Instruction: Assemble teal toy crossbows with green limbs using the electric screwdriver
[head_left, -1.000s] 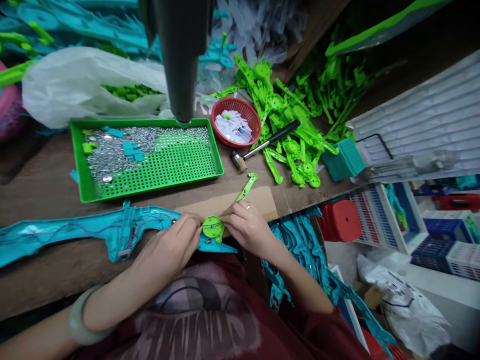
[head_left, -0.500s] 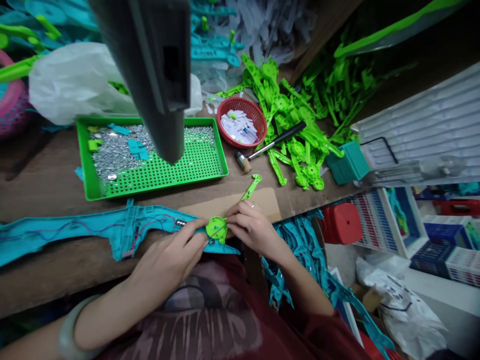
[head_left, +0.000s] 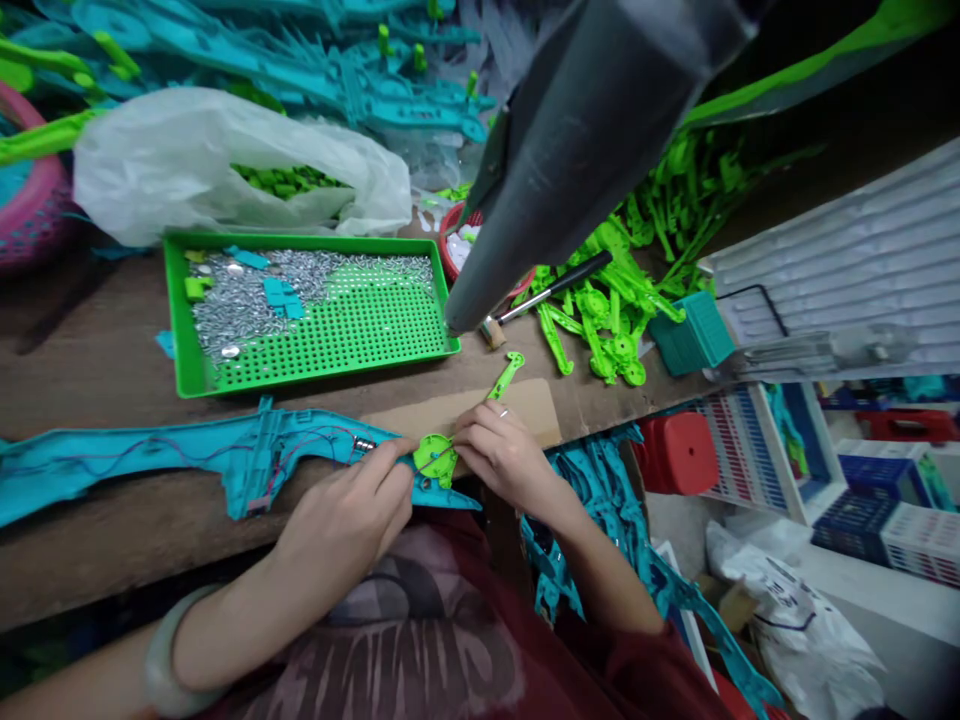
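A long teal plastic shell (head_left: 187,455) with thin wires inside lies across the near edge of the wooden bench. A lime-green part with a round disc (head_left: 433,458) and a thin arm sits at the shell's right end. My left hand (head_left: 345,515) pinches the disc's left edge, fingers curled. From the other side, my right hand (head_left: 501,455) presses on the green part with bent fingers. A jade bangle (head_left: 161,655) is on my left wrist.
A green perforated tray (head_left: 360,330) holds several small screws and teal bits. Behind it lies a white bag (head_left: 172,165) of green pieces. A hammer (head_left: 551,290) rests among a pile of green parts (head_left: 611,310). A dark grey hanging tool (head_left: 577,130) partly covers a red basket (head_left: 454,255).
The dark hanging tool has swung from the upper left to the upper right. My hands have stayed on the green part; the view shifted slightly.
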